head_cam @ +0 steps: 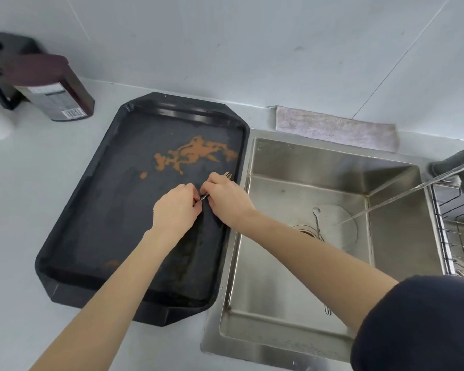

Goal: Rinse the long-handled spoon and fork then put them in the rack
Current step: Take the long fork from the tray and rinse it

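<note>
pale grey tabletop [51, 183] under a pale wall, folded cloth [335, 128] behind the steel sink [306, 162], dark bottle [51, 87] at far left. black tray [91, 236] beside the sink, smeared with orange-brown sauce [196, 153]. over the tray, both hands on the fork [227, 174]: left hand [176, 207] pinching the handle end, right hand [225, 199] curled around the shaft, tines showing beyond. spoon [317, 220] lying in the sink by the drain. wire rack [456, 231] at right edge
</note>
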Demonstrator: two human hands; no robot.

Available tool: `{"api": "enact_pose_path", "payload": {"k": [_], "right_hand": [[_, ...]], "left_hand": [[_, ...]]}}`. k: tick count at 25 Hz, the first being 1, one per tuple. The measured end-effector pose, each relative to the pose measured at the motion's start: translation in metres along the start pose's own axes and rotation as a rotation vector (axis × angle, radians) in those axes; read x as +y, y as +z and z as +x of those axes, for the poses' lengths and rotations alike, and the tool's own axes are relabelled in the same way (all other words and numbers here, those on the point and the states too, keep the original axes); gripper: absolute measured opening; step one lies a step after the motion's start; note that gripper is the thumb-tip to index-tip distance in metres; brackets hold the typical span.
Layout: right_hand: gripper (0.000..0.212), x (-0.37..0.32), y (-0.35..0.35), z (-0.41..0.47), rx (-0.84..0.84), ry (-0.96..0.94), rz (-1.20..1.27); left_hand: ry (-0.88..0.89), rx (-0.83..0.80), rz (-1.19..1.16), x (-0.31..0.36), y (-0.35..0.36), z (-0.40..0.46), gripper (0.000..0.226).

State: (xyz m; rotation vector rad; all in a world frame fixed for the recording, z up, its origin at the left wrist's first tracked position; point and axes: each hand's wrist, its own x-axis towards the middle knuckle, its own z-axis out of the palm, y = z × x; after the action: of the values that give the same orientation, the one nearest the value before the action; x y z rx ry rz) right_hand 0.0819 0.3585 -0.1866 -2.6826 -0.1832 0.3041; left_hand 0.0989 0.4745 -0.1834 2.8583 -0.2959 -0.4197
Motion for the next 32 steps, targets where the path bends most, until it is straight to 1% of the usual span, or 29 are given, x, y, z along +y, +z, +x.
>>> {"api": "enact_pose_path", "payload": {"k": [4,8,12,15,18,20,23,24,27,32], "right_hand": [[0.022,-0.004,0.004,0.005,0.035,-0.033,-0.08],[0.021,-0.003,0.001,0.005,0.039,-0.066,-0.118],[0.021,-0.002,-0.004,0.002,0.087,-0.053,-0.059],[0.022,0.003,-0.013,-0.006,0.157,-0.003,0.095],[0.025,0.004,-0.025,-0.02,0.273,0.084,0.361],[0.023,0.005,-0.032,-0.029,0.353,0.142,0.511],[0.016,0.01,-0.044,-0.044,0.429,0.219,0.668],[0.017,0.012,-0.05,-0.049,0.452,0.252,0.723],[0.03,0.023,-0.067,-0.067,0.516,0.364,0.911],[0.029,0.047,-0.092,-0.097,0.625,0.441,1.102]], "left_hand": [[0.003,0.033,-0.009,-0.001,0.004,0.001,0.021],[0.011,0.066,0.023,0.003,0.004,0.0,0.02],[-0.002,0.066,-0.054,0.01,-0.003,-0.004,0.019],[0.005,0.079,-0.143,0.019,-0.01,-0.008,0.019],[0.03,0.104,-0.17,0.031,-0.016,-0.011,0.02],[0.053,0.128,-0.187,0.039,-0.019,-0.013,0.017],[0.121,0.17,-0.206,0.056,-0.022,-0.019,0.012],[0.147,0.185,-0.216,0.062,-0.023,-0.021,0.011],[0.223,0.226,-0.274,0.083,-0.027,-0.029,0.01],[0.296,0.244,-0.474,0.127,-0.032,-0.042,0.013]]}}
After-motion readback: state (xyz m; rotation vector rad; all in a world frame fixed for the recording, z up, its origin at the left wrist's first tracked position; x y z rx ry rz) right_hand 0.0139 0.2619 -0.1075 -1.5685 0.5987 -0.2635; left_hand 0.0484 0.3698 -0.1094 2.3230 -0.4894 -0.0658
